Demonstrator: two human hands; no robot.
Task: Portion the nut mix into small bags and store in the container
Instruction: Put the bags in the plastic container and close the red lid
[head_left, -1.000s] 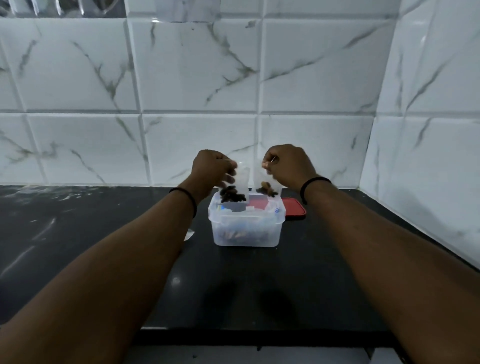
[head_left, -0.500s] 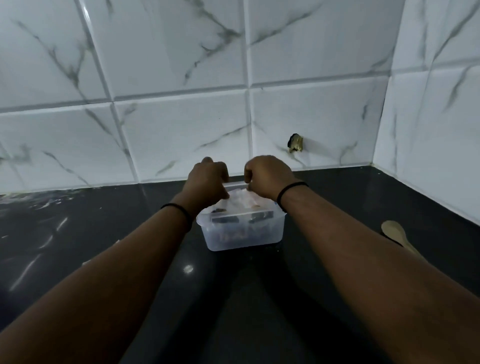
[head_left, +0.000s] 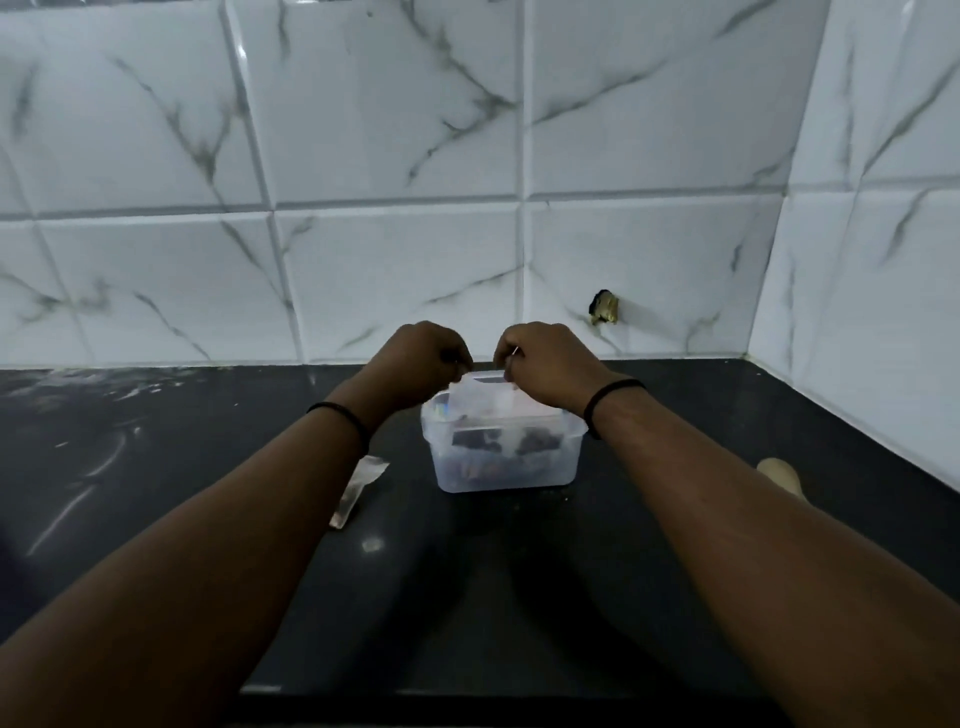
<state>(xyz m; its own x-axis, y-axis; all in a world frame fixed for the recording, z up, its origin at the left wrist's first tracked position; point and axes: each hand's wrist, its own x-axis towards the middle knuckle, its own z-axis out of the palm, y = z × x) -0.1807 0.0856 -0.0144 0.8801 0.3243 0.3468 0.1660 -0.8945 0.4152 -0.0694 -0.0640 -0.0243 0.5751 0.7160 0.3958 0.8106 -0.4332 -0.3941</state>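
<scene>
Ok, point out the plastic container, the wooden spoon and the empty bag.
plastic container (head_left: 498, 475): head view, front wall.
wooden spoon (head_left: 779, 474): head view, bowl.
empty bag (head_left: 361, 486): head view, middle.

White marble-look wall tiles (head_left: 395, 114) with grey veins rise behind a glossy black desk (head_left: 171, 441) and turn a corner to a side wall (head_left: 883, 260). A small chipped hole (head_left: 604, 307) mars one tile. The light is dim, with faint glints on the desk.

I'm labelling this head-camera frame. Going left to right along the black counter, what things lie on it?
Flat packet → clear container holding the bagged nuts, with both hands above it → wooden spoon at the right.
</scene>
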